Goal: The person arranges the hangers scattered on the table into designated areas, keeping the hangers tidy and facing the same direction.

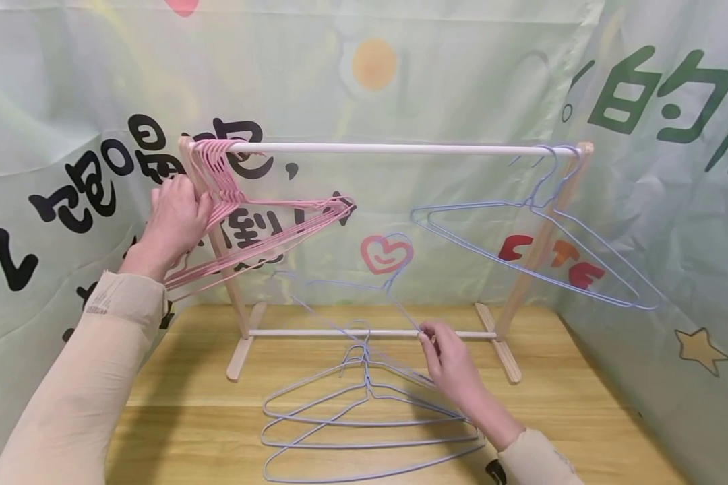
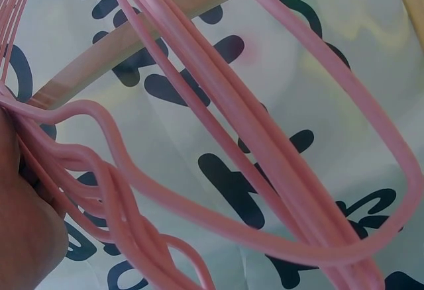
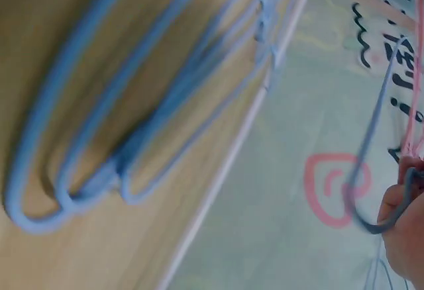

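Note:
My left hand (image 1: pixel 178 209) grips the bunch of pink hangers (image 1: pixel 261 252) by their shoulders, close below the necks. Their hooks hang on the left end of the rack's white top rail (image 1: pixel 388 148). In the left wrist view, pink hanger wires (image 2: pixel 86 157) run into the hand (image 2: pixel 33 217). My right hand (image 1: pixel 451 360) pinches a blue hanger (image 1: pixel 405 311) near its right end. This hanger hangs tilted in front of the rack, its hook pointing up, above a stack of several blue hangers (image 1: pixel 321 445) on the table.
Two blue hangers (image 1: pixel 479 250) hang at the right end of the top rail. Wooden legs and feet (image 1: pixel 505 357) support the rack on the wooden table (image 1: pixel 582 404). Behind and beside it hangs a printed cloth (image 1: pixel 461 74). A white lower bar (image 1: pixel 309 333) joins the legs.

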The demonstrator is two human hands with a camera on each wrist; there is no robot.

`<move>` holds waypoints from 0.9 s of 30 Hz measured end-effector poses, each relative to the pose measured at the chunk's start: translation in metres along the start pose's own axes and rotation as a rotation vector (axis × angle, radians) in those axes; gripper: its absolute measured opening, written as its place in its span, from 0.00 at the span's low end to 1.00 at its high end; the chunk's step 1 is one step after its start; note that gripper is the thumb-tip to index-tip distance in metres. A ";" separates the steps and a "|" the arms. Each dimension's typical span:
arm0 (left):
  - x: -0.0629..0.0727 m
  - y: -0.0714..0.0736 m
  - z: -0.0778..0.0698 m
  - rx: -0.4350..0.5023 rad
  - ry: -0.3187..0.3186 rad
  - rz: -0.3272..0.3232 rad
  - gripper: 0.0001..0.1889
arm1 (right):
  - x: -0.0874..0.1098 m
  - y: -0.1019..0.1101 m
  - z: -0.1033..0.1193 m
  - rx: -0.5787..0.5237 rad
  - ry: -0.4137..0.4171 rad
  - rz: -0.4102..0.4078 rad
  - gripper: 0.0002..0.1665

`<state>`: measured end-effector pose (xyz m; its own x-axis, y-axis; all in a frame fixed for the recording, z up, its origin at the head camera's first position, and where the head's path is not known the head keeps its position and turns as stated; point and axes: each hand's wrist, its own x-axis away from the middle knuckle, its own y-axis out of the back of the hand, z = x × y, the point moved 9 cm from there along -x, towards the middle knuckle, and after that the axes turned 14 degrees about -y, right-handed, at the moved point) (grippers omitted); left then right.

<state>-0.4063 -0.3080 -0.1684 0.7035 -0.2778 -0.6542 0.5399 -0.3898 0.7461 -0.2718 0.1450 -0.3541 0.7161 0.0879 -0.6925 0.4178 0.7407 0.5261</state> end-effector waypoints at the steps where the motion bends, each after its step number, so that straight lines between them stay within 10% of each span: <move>1: 0.000 0.000 0.000 0.001 -0.001 -0.002 0.17 | -0.002 0.004 0.001 -0.003 0.014 -0.019 0.12; 27: 0.002 0.000 -0.001 0.017 -0.002 -0.003 0.18 | -0.067 0.149 0.012 0.160 0.125 -0.315 0.15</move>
<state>-0.4047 -0.3077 -0.1691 0.7007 -0.2787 -0.6568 0.5341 -0.4056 0.7418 -0.2507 0.2414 -0.2233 0.4691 -0.0398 -0.8822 0.6957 0.6320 0.3414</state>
